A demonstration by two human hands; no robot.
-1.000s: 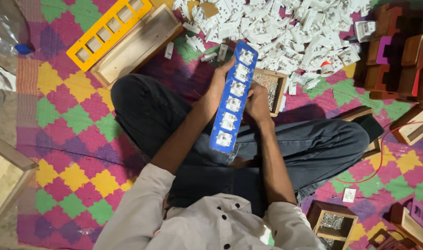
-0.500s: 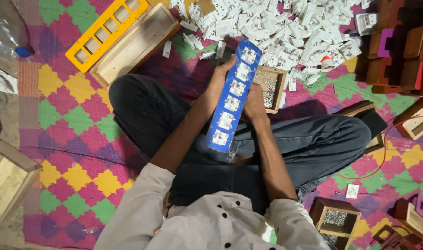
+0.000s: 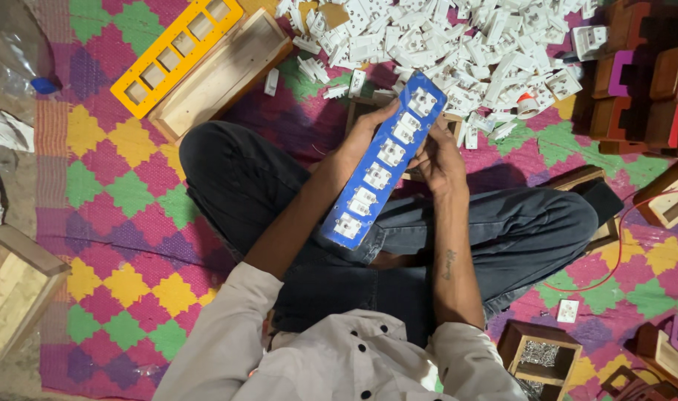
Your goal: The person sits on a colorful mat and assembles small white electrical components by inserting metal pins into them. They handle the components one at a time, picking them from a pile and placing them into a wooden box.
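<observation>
The long blue plastic panel fitted with a row of white sockets was the landmark; it was held tilted above the seated person's crossed legs, its far end toward the heap of loose white plastic socket parts on the chequered woven mat; the left hand gripped the panel's left edge near the far end, fingers curled around it; the right hand was closed against the panel's right edge about midway, thumb pressing on or beside a socket; whether it pinched a loose part could not be told; the near end of the panel hung unsupported, so a hard push there might have twisted it out of the grip or popped a seated socket loose; a dropped piece would likely have vanished among the legs or the heap just beyond the panel; left of the panel's far end lay a yellow plastic panel with empty rectangular cut-outs beside a long pale wooden box; a dark wooden box sat directly under the panel's far half, a snag risk if the panel dipped
</observation>
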